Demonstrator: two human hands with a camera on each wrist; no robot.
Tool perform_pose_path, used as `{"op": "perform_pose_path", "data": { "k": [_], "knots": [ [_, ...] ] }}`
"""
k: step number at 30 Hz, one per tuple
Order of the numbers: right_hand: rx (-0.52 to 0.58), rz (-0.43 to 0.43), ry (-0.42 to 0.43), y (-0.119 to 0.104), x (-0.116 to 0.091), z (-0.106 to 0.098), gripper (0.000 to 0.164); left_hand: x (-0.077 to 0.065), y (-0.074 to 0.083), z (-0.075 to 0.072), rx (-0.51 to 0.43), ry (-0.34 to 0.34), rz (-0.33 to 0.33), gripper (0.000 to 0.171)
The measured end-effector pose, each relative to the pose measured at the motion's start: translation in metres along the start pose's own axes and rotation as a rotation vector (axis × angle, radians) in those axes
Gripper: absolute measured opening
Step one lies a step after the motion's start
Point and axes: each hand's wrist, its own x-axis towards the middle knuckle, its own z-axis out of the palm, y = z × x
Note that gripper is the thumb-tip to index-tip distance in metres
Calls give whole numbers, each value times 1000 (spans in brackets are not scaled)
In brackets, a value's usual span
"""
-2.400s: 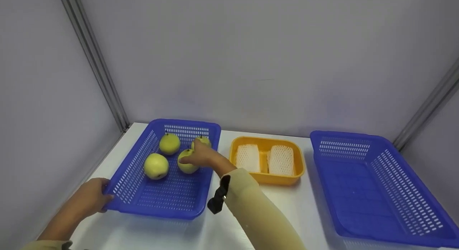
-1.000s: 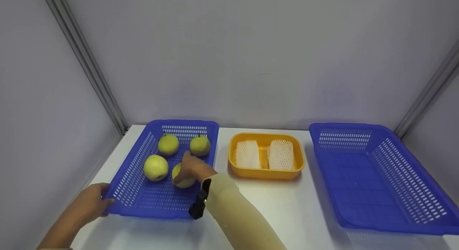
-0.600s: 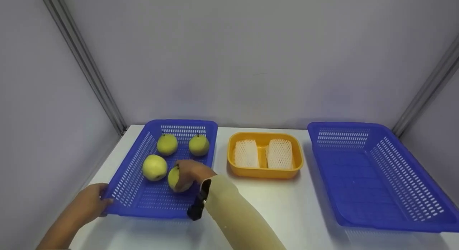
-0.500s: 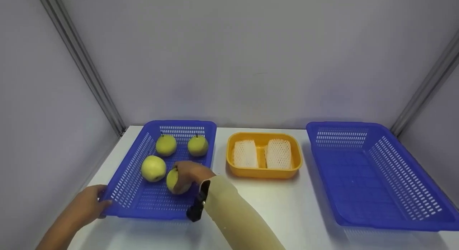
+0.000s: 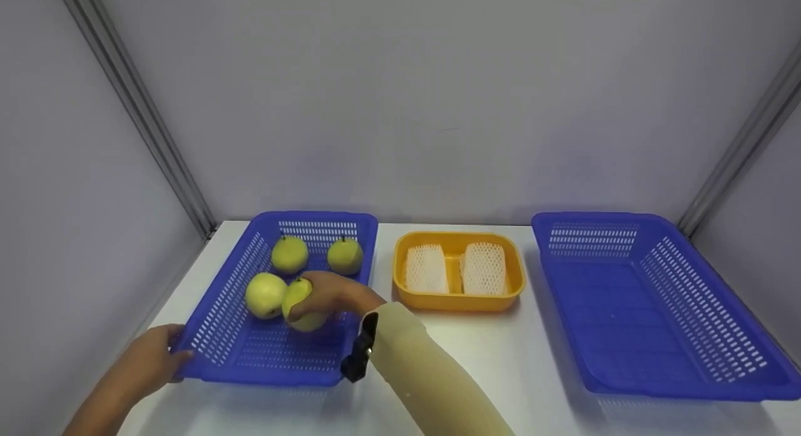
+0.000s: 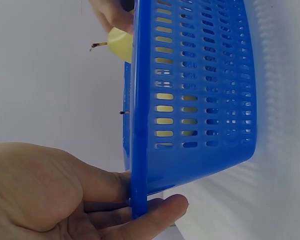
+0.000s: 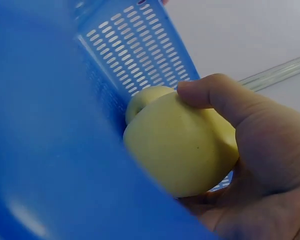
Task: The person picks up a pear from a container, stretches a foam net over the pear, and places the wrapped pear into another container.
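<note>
As head view alone shows, four pears (image 5: 290, 255)

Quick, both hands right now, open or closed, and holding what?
Left hand: closed, gripping the rim of the left blue basket at its near left corner.
Right hand: closed around a yellow-green pear.

Pears (image 5: 265, 295) yellow-green; baskets (image 5: 288, 354) blue; tub (image 5: 460, 303) yellow-orange.
</note>
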Motion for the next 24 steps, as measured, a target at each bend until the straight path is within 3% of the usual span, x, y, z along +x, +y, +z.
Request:
{"op": "perform_pose_path", "data": {
  "k": [9,16,24],
  "knots": [
    [17,-216,17,-5,-19,-19,60,1,5,0,21,-11,16,60],
    [11,-222,11,-11,-45,-40,75,5,7,-3,63,9,56,59],
    [-44,-192,49,-3,-75,-63,66,5,5,-3,129,39,94,57]
  ]
}}
